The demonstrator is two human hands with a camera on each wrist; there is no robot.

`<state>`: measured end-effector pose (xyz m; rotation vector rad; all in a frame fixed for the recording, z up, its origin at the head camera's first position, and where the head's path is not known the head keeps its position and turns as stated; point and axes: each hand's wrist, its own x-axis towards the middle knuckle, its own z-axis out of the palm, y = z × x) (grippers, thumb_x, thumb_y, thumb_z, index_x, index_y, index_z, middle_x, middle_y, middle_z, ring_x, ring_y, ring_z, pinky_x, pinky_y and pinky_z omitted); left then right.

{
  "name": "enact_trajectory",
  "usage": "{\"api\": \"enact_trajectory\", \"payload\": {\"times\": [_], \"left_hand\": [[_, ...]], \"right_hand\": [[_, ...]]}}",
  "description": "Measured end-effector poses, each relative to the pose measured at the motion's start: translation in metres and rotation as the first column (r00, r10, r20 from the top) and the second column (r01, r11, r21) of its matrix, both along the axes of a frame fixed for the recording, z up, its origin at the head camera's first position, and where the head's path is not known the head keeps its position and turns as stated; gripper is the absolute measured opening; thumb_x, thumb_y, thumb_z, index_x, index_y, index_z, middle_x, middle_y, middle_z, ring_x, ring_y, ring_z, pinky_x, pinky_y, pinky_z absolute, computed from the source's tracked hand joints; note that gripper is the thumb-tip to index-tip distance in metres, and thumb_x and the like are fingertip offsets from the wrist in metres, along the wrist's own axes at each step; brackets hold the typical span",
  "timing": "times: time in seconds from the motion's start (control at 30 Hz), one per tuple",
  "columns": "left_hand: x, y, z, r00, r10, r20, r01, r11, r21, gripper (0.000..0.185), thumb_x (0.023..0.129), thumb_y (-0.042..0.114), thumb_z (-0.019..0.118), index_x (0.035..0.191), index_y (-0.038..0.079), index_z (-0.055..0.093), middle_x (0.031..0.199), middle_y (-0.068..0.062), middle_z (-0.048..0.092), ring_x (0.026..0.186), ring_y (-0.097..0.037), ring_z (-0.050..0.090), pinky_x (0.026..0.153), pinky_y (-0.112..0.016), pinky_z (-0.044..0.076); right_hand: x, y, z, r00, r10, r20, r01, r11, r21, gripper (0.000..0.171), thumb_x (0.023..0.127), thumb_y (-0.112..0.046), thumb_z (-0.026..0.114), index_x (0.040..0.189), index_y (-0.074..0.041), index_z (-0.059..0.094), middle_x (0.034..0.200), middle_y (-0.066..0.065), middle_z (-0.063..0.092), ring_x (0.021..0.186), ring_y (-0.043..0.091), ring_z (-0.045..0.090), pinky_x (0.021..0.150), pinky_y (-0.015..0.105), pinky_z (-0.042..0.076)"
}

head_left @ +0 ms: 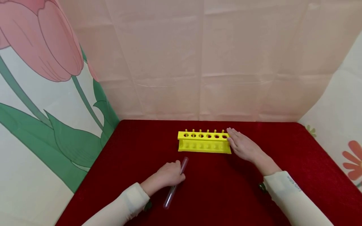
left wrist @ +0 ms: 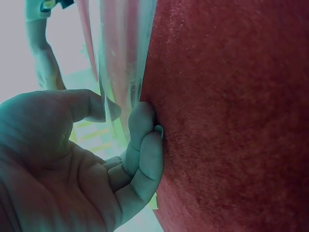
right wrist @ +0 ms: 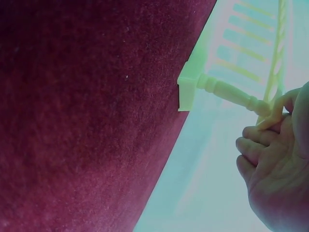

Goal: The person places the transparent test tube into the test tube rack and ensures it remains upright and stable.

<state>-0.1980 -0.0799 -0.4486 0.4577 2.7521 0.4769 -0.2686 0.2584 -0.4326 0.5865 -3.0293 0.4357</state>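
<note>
My left hand [head_left: 168, 174] pinches a clear test tube [head_left: 169, 198] between thumb and fingers. The tube slants over the red cloth, its far end toward the rack; in the left wrist view the tube [left wrist: 123, 53] rises from the fingertips. Standing upright farther back is a yellow test tube rack [head_left: 204, 151] with a row of round holes and a row of pegs behind. My right hand [head_left: 245, 147] holds the rack's right end by its top plate. The right wrist view shows the rack's end post [right wrist: 229, 93] beside those fingers.
A dark red cloth [head_left: 118, 175] covers the table. Behind it hangs a creased beige backdrop [head_left: 169, 78]. Patterned sheets hang on both sides, with a large pink tulip [head_left: 42, 40] at the left and an orange flower [head_left: 354, 160] at the right.
</note>
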Motion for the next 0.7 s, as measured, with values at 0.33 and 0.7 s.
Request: {"api": "enact_trajectory", "payload": {"times": [0.33, 0.7], "left_hand": [[0.000, -0.004, 0.007, 1.000, -0.008, -0.019, 0.008, 1.000, 0.030, 0.026, 0.089, 0.026, 0.067, 0.094, 0.007, 0.051, 0.066, -0.005, 0.054, 0.050, -0.017, 0.054, 0.046, -0.028, 0.046], [0.000, -0.006, 0.019, 0.999, -0.031, -0.018, 0.033, 0.994, 0.104, 0.020, 0.092, 0.022, 0.062, 0.096, 0.008, 0.048, 0.063, -0.003, 0.051, 0.046, -0.015, 0.049, 0.043, -0.027, 0.041]], "right_hand": [[-0.001, -0.001, 0.002, 0.998, 0.041, -0.056, -0.037, 0.997, 0.061, 0.056, 0.108, -0.021, 0.041, 0.153, 0.010, 0.030, 0.158, 0.030, 0.032, 0.147, 0.046, 0.028, 0.118, 0.059, 0.024], [0.000, -0.002, 0.003, 0.998, 0.032, -0.058, -0.027, 0.997, 0.072, 0.056, 0.108, -0.021, 0.040, 0.152, 0.011, 0.030, 0.157, 0.030, 0.033, 0.147, 0.046, 0.029, 0.118, 0.059, 0.025]]}}
